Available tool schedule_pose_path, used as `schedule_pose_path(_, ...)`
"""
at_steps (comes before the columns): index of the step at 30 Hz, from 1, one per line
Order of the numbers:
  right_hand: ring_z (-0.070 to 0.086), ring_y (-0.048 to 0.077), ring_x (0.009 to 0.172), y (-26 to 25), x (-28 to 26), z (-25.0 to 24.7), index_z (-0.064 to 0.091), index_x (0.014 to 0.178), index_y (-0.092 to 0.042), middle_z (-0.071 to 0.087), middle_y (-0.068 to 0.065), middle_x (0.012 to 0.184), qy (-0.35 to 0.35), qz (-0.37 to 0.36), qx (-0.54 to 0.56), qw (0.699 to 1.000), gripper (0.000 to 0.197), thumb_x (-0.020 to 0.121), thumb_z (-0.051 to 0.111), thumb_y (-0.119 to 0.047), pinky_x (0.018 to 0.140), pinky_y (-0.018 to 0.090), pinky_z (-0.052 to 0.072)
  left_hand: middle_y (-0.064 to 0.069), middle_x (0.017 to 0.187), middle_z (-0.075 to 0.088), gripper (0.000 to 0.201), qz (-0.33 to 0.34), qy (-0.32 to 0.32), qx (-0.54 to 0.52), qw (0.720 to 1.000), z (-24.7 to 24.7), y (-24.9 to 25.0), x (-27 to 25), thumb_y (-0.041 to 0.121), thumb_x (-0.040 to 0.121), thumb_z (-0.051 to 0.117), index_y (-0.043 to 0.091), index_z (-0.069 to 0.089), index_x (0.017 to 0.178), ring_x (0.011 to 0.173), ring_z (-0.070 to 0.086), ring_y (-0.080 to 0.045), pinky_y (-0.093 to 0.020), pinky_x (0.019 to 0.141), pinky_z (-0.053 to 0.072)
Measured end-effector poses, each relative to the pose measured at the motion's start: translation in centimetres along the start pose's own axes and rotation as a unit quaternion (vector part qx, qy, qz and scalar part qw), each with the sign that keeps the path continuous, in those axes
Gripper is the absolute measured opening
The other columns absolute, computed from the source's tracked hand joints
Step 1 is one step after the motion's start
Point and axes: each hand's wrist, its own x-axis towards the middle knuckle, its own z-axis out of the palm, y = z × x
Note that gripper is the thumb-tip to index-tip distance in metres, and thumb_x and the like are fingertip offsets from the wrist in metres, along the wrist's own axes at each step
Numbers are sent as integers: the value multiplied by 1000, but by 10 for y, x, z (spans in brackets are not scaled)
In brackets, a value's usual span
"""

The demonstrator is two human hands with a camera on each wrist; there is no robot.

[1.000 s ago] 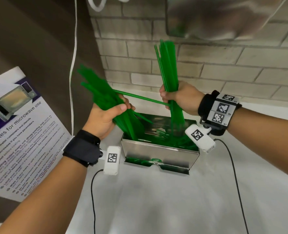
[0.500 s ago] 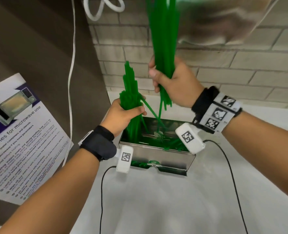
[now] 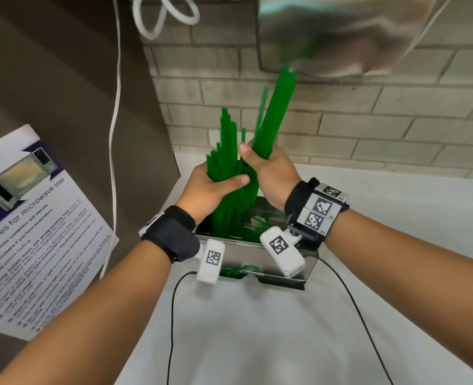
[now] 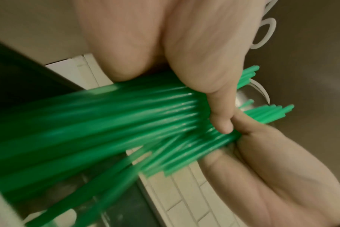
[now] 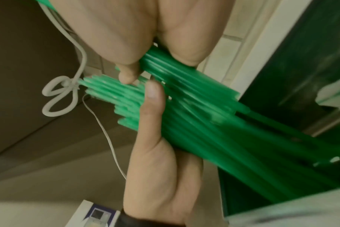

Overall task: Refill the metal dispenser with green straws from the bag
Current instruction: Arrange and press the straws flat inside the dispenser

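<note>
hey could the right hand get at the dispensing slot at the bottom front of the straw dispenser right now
Probably not yet. The right hand grips a bundle of green straws above the metal dispenser, beside the left hand holding another bunch. The front slot is uncovered, but the hand is occupied.

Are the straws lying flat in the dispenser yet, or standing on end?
Standing on end: both bunches of green straws rise steeply from the open-topped metal dispenser, gripped by left hand and right hand.

Readable text: one poster (image 3: 35,232) at my left.
Its heading reads "…delines for microwave use"; the smaller lines beneath are too blurred.
</note>
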Motion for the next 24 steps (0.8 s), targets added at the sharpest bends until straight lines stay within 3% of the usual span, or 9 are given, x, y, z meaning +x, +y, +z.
schedule_pose_path(4,71,19,104,11,-6,20,58,121,-21,73,1,113,15,72,56,996,73,67,62,-70,98,44,54,-5,124,71,69,0,-17,63,998,5,-7,-1,-1,75,86,8,54,135,114,69,-15,-31,97,57)
schedule_pose_path(8,68,21,110,8,-11,26,51,124,-20,70,4,118,0,112,99,989,87,61,59,-80,103,45,51,-2,125,70,77,-19,-17,67,997,0,-16,-1,1,71,90,12,52,137,116,68,-13,-31,98,56)
schedule_pose_path(11,64,22,114,10,-19,26,44,134,-22,65,3,124,-39,110,32,993,96,61,53,-84,106,44,48,-7,123,70,78,-34,-8,82,996,-3,-22,-1,4,69,91,9,50,135,112,70,-15,-33,96,58)
schedule_pose_path(15,58,23,123,20,-32,21,24,148,-21,58,5,135,-116,98,-83,985,90,81,60,-67,109,43,46,-14,127,63,85,-41,-22,102,994,-2,-27,3,6,67,90,5,41,137,114,67,-15,-24,95,56)
schedule_pose_path(16,57,22,126,22,-33,20,20,150,-19,56,5,137,-125,97,-93,983,94,81,65,-63,110,42,45,-14,127,63,85,-39,-28,114,992,-2,-27,4,11,65,91,5,43,136,114,67,-16,-25,97,56)
schedule_pose_path(18,56,20,127,21,-33,18,16,151,-21,56,4,137,-133,98,-73,984,116,64,75,-70,109,39,45,-13,123,66,84,-42,-38,114,992,-1,-26,2,24,61,90,5,51,132,112,68,-16,-25,94,57)
schedule_pose_path(19,57,19,125,20,-33,16,17,151,-22,57,3,135,-126,101,-58,985,121,58,78,-70,108,38,45,-12,122,69,79,-46,-41,100,993,-2,-24,0,21,63,90,5,55,132,111,69,-16,-26,93,57)
schedule_pose_path(22,62,18,119,16,-29,7,26,148,-19,63,3,127,-89,107,14,990,99,71,84,-42,106,42,48,-9,122,72,66,-27,-45,79,996,-8,-23,-6,1,70,88,5,59,130,114,69,-19,-27,97,55)
schedule_pose_path(24,64,20,117,16,-28,7,36,140,-22,66,5,123,-66,100,47,992,92,65,87,-42,105,45,50,-7,122,71,67,-11,-44,91,995,-10,-23,-7,-2,71,88,6,58,130,115,68,-17,-24,98,53)
